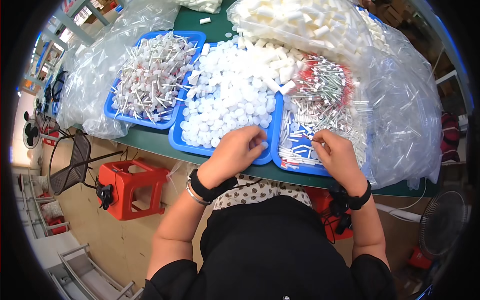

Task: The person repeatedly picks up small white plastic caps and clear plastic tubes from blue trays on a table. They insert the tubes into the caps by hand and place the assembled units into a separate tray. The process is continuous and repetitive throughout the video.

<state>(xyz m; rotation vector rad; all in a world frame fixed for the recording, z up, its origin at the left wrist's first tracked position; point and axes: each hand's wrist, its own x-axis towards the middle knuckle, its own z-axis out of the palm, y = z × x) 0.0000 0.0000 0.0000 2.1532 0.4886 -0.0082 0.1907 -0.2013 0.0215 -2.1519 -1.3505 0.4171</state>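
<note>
The left hand (234, 153) is over the blue plastic tray (190, 147) of round translucent discs (245, 108), the right hand (341, 156) right of it; each grip nearly together, contents unclear. Pinch lightly.

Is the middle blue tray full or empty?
Full: whitish discs lie heaped across the middle blue tray, hiding most of its bottom.

From my remote seat I saw small, round, translucent white discs (212, 115) heaped loosely in a blue tray (175, 137) toward eleven o'clock from the view's centre, overlapping at mixed angles. Thin white sticks (291, 154) lay strewn in the adjoining blue tray (305, 169) at three o'clock, pointing every way, piled thicker toward two.
</note>
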